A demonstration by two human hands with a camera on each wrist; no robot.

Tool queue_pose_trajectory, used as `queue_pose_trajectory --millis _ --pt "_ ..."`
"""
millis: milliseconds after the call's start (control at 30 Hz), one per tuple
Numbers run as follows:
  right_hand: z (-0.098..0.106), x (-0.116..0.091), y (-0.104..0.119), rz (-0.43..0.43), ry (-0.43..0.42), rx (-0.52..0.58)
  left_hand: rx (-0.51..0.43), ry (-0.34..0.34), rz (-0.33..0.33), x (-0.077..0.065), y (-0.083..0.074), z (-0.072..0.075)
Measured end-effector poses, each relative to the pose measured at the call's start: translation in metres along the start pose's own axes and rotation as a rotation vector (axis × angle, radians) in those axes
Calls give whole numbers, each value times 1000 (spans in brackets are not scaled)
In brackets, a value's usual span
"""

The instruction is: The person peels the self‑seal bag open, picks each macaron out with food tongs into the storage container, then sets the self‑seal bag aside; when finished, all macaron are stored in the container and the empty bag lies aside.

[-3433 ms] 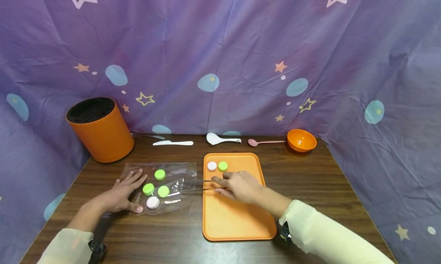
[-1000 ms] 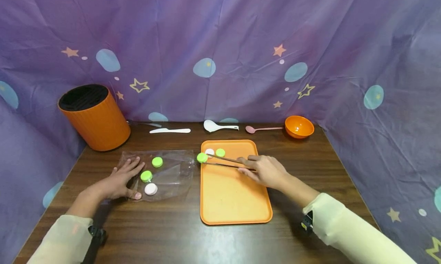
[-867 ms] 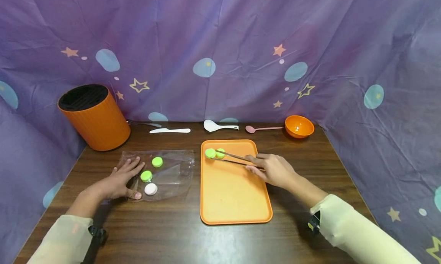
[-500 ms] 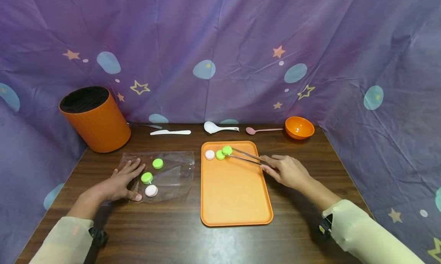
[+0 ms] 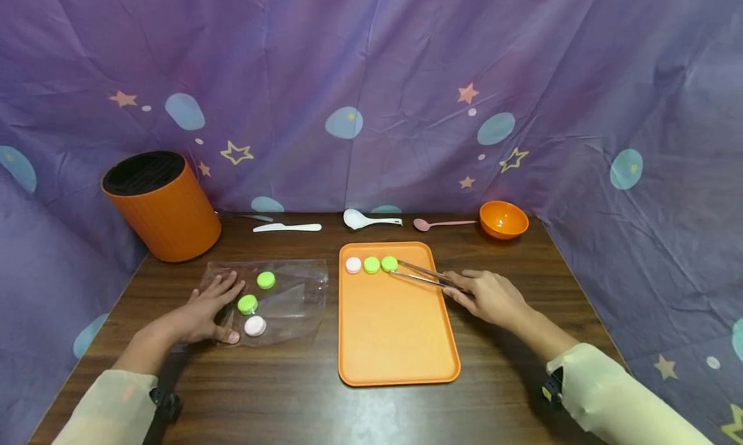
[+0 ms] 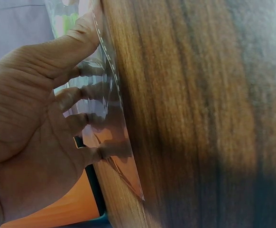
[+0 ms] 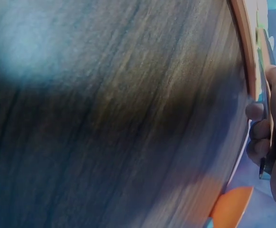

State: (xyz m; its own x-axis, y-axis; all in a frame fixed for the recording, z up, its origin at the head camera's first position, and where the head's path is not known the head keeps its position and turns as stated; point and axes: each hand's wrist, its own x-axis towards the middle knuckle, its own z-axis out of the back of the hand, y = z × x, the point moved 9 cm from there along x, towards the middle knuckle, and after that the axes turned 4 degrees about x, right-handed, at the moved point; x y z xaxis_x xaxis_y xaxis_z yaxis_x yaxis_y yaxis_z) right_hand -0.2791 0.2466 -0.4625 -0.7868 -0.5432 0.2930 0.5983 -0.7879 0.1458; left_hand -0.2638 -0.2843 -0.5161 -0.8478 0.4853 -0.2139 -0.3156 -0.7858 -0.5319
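Note:
My right hand [image 5: 492, 296] grips metal tongs [image 5: 426, 275] over the right edge of the orange tray [image 5: 400, 329]. The tong tips are at the right side of a green macaron-like disc [image 5: 389, 264]; whether they still squeeze it, I cannot tell. To its left, in a row, lie another green disc [image 5: 371, 265] and a white disc [image 5: 353, 265]. My left hand [image 5: 200, 317] rests with spread fingers on the left end of a clear plastic bag [image 5: 293, 300]. Two green discs [image 5: 266, 280] and a white disc [image 5: 255, 326] are at the bag. The right wrist view shows the tongs [image 7: 267, 71] partly.
A white knife [image 5: 287, 227], a white ladle [image 5: 371, 220], a pink spoon [image 5: 444, 224] and an orange bowl [image 5: 504, 220] line the back of the wooden table [image 5: 278, 393]. An orange knife block [image 5: 165, 206] stands at the back left. Purple cloth [image 5: 290, 97] hangs behind.
The tongs carried a green disc from the bag rightward over the tray and lowered it to the right end of the row. The left hand stays on the bag.

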Motion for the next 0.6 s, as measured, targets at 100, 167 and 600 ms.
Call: queue_pose_trajectory --millis 100,167,600 --pt "-2 0 0 0 8 -1 -1 9 28 -3 -11 3" --pt "-2 0 0 -2 16 0 10 13 37 -5 -16 5" --pt "15 3 4 8 -31 -15 23 -11 27 6 20 -6"
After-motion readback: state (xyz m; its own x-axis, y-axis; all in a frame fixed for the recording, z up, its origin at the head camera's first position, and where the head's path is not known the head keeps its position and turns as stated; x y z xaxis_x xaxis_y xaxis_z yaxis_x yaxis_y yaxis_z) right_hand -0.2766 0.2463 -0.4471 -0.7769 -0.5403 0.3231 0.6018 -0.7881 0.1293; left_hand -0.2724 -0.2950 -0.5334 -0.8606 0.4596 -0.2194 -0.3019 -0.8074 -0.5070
